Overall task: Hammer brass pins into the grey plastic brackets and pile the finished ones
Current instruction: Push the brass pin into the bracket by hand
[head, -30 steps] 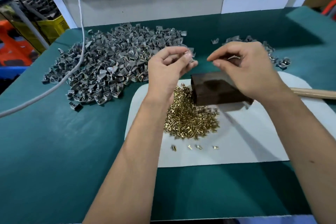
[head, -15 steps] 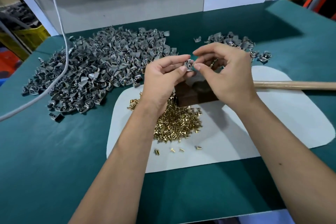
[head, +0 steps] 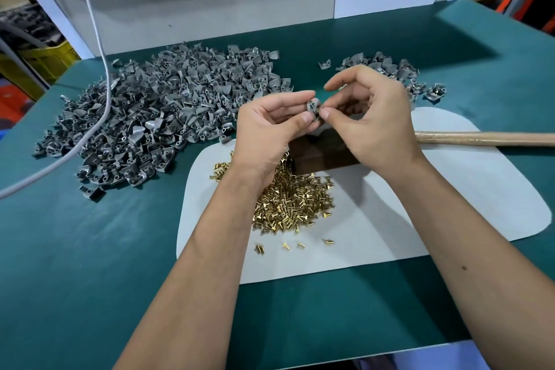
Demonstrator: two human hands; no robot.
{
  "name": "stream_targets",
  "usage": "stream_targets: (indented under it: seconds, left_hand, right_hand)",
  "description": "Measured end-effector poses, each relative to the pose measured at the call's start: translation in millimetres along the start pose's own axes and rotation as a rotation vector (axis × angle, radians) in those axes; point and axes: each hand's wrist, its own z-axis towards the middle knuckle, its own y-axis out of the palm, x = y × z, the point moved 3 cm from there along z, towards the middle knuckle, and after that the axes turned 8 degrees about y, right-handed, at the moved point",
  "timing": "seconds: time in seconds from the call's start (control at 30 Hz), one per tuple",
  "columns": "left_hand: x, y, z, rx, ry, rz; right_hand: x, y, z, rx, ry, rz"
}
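Green-topped counter carries a white mat. Above it, the left hand pinches a small grey plastic bracket, and the right hand pinches at it, presumably seating a brass pin. Keep the pin square in the hole. The pin itself is hidden behind fingertips.

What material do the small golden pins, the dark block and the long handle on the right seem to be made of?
Golden pins: probably brass, shiny yellow metal with bright glints.
Dark block: glossy brown, perhaps polished wood or metal; the look leaves it open.
Long handle: pale wood, matt tan surface, seemingly unpainted.
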Motion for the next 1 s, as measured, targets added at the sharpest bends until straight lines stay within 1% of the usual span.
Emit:
stream_targets:
  seconds: [0.23,0.6,0.77,0.87,1.0]
  left_hand:
    - [-0.1,-1.9,0.3,0.011,0.012,0.017]
    - [3.1,-0.9,1.2,-0.012,0.031,0.047]
    - [1.7,-1.5,0.7,0.006,0.056,0.092]
    - [0.5,-1.1,0.1,0.029,0.051,0.067]
    - [-1.9,-1.0,-1.6,0.036,-0.007,0.011]
  right_hand:
    - [2.1,-0.5,1.3,0.002,0.043,0.039]
    - [-4.8,0.7,-2.6,0.074,-0.015,-0.104]
    - [-10.4,3.9,-5.8,0.132,-0.034,-0.173]
    - [-12.0,4.1,-7.5,0.154,-0.046,-0.181]
    - [-9.7,2.4,-6.0,0.102,-0.041,-0.174]
